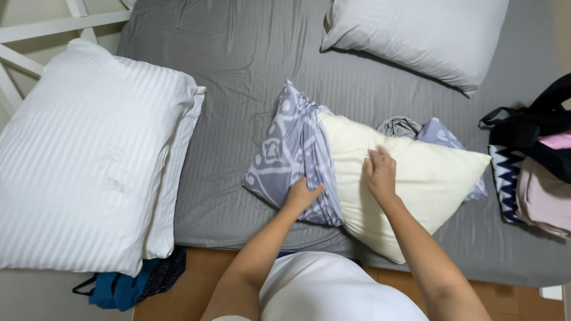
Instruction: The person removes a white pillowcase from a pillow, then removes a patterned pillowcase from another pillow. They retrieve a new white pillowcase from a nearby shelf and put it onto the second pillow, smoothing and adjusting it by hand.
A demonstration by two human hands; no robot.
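Two hands work mid-bed on a grey sheet (238,59). Left hand (302,195) pinches the bunched blue patterned pillowcase (291,151), half-covering a cream pillow (410,178); right hand (380,172) presses flat, fingers spread, on the pillow. A slipping grip could let the case bunch tighter. A black tote (523,128) holds pink fabric (544,199).

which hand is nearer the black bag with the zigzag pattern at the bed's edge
Right. The right hand rests on the cream pillow, closer to the black zigzag bag; the left hand grips the bunched grey-blue patterned pillowcase, farther away.
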